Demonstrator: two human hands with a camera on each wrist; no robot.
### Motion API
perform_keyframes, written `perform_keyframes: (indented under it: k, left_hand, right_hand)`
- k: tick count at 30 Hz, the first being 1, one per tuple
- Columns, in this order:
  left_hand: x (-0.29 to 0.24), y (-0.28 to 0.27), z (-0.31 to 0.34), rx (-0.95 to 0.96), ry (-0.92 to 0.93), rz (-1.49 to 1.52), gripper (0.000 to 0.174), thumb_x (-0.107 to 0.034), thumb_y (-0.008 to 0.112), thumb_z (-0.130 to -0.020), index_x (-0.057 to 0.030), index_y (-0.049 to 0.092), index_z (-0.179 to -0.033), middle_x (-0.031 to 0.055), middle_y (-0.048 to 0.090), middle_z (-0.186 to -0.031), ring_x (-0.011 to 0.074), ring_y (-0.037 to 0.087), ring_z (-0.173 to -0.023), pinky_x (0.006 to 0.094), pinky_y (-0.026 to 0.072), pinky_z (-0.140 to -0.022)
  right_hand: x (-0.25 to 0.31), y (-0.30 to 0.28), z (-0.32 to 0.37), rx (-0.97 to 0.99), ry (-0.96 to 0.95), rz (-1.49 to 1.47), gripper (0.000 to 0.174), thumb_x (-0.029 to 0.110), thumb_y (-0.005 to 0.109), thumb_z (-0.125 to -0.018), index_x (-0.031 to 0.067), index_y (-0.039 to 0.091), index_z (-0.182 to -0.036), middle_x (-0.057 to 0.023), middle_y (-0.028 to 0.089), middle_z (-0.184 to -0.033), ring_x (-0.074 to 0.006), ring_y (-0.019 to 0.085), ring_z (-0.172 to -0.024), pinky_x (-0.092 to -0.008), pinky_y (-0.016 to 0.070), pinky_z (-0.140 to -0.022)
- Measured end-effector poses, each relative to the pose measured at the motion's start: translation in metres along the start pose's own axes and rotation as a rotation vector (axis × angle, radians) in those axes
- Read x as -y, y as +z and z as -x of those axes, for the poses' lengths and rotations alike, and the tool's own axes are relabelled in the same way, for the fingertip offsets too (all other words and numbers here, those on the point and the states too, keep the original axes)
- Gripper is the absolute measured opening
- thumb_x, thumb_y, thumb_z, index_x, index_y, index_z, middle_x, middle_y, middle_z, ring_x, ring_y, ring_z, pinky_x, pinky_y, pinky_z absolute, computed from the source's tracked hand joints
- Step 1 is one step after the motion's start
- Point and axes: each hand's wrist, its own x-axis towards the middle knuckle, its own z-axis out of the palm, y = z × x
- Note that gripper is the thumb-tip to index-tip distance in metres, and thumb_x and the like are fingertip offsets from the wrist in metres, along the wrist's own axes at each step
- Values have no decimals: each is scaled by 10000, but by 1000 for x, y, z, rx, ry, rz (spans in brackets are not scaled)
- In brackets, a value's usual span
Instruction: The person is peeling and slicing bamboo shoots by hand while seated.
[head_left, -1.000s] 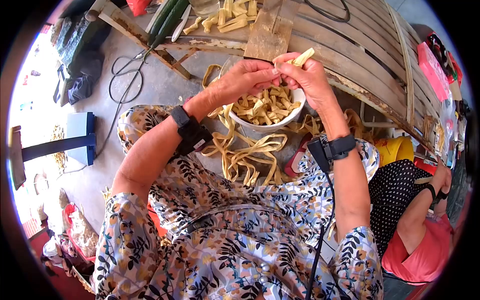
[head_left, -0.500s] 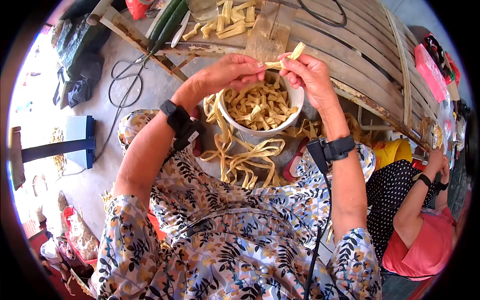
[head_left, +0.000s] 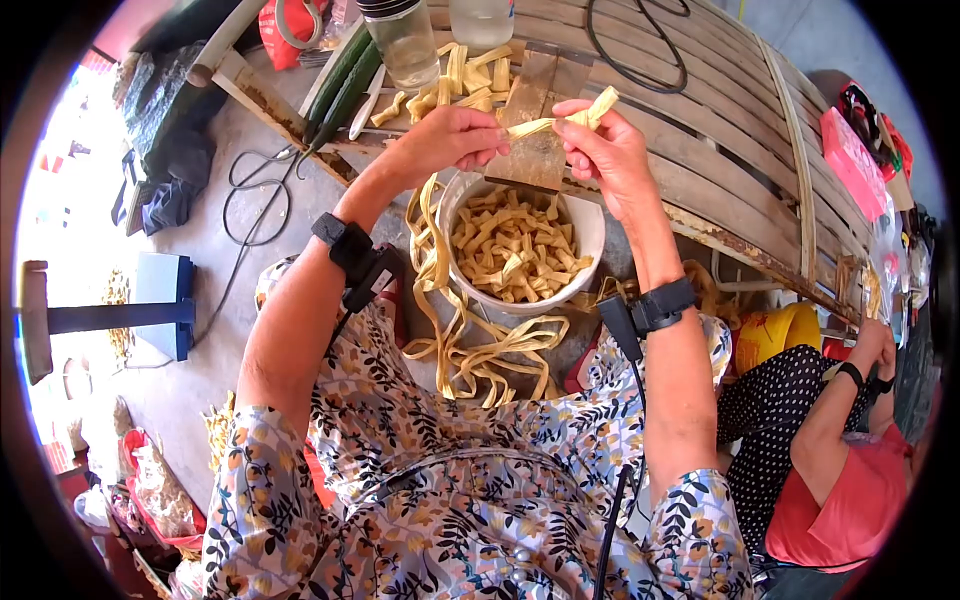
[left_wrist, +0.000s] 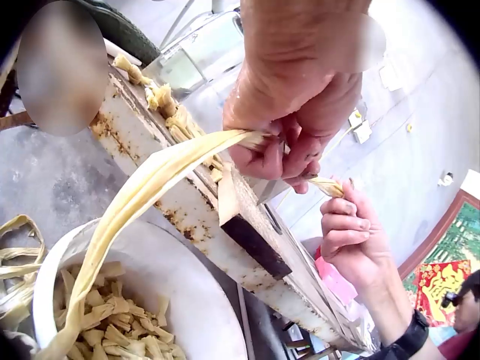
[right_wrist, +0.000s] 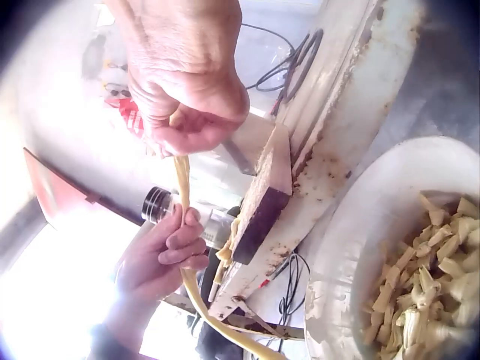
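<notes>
My left hand and right hand are raised over the far side of a white bucket. A pale yellow tofu-skin strip stretches between them, pinched by the fingers of both. A folded or knotted end stands up from the right fingers. In the left wrist view the strip's long tail hangs from my left hand down across the bucket's rim. The right wrist view shows the strip taut between the hands. Short knotted tofu-skin pieces lie inside the bucket.
A slatted bench carries a wooden board, more tofu-skin pieces, a glass jar and dark green cucumbers. Loose strips trail beside the bucket. A second person sits at the right.
My hands were together a second ago; they have drawn apart, with the strip showing between them. The head view has shifted, so the bucket and bench sit lower and more jars show.
</notes>
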Motion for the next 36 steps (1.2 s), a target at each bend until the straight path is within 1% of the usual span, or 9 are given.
perform_keyframes:
  k: [4,9,12,13,17,26,29,33,36]
  left_hand:
    - [7,-4,2,-17,-47,127,237,-217,525,-873,4,607,-848,-50,459,-620,20,352,-532,163,283,-482]
    - [12,-6,-4,-38,-71,168,242,-230,528,-872,-1,600,-836,-52,461,-629,19,350,-533,161,281,-481]
    - [11,-13,-13,-159,28,-27,262,-237,545,-846,3,607,-762,-49,455,-591,40,384,-527,181,306,-476]
    - [7,-14,-16,-193,71,-73,246,-224,530,-866,4,597,-804,-55,440,-612,25,355,-540,169,286,-487]
    - [8,-18,-40,-426,167,-290,227,-213,554,-832,-22,626,-732,-55,424,-564,25,354,-530,187,268,-471]
    - [13,-18,-52,-534,172,-300,213,-214,580,-803,-31,627,-706,-45,457,-567,34,385,-526,194,293,-472]
    - [24,-18,-58,-571,214,-334,212,-216,596,-773,-17,637,-709,18,508,-517,86,425,-477,250,365,-468]
    - [38,-10,-58,-614,197,-409,209,-220,603,-746,-20,631,-692,59,518,-510,143,468,-467,285,396,-487]
    - [50,-21,-45,-682,221,-520,210,-224,598,-747,-24,632,-691,67,522,-515,152,472,-469,286,395,-487]
  right_hand:
    - [-4,-5,-3,-2,-6,-82,118,77,635,-773,38,602,-879,14,495,-626,-12,387,-472,-161,277,-388]
    - [-12,-10,-8,-55,2,-171,129,83,637,-776,17,589,-876,0,502,-633,-28,399,-475,-167,296,-400]
    - [-12,-15,-19,-128,-29,-196,147,104,639,-783,12,575,-878,-8,508,-640,-39,410,-482,-173,313,-413]
    - [-11,-16,-23,-160,-42,-200,154,113,640,-786,11,571,-879,-10,510,-643,-42,414,-486,-175,320,-417]
    - [-12,-12,-37,-191,-119,-199,161,133,628,-800,13,561,-884,-24,520,-652,-64,440,-505,-192,362,-437]
    - [-16,-9,-50,-267,-142,-160,153,129,618,-804,9,563,-882,-40,542,-673,-70,462,-506,-201,394,-447]
    - [-26,-12,-55,-286,-134,-144,117,105,608,-800,10,570,-857,-42,543,-652,-70,461,-487,-202,387,-429]
    - [-34,-9,-48,-363,-172,85,93,82,596,-786,-5,575,-813,-40,540,-596,-68,450,-439,-201,365,-386]
    - [-30,-12,-22,-358,-16,337,106,93,590,-793,-7,576,-827,-26,542,-599,-62,447,-437,-188,359,-385]
